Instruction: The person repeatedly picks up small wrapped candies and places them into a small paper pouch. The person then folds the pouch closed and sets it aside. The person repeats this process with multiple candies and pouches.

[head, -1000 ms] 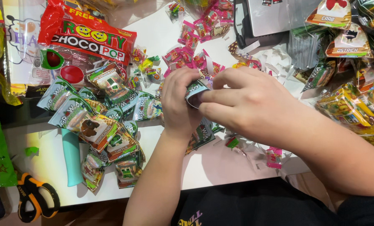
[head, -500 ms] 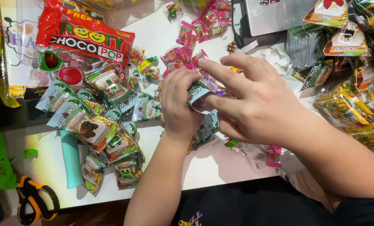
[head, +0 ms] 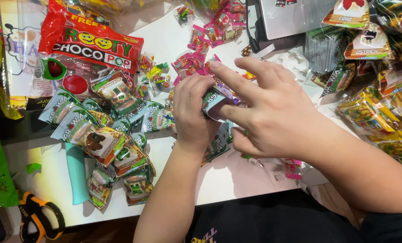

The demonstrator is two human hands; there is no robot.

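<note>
One white table (head: 237, 180) carries everything. On it lies one big red candy bag (head: 90, 42) at the far left, and below it a heap of small teal packets (head: 104, 135), more than ten of them, overlapping so that an exact count is not possible. Pink wrapped candies (head: 196, 60), around eight, are scattered behind the hands. One teal handle (head: 77, 168) lies near the front edge, and one pair of orange scissors (head: 36, 216) is at the lower left corner.

Compared with half a second ago, the right hand (head: 277, 119) has lifted its fingers: they now spread open above the small packet (head: 214, 103), only the thumb side touching it. The left hand (head: 192, 114) stays closed around the packet, above the table's middle.

The packet is small, teal and white with a purple edge, mostly hidden between both hands.
</note>
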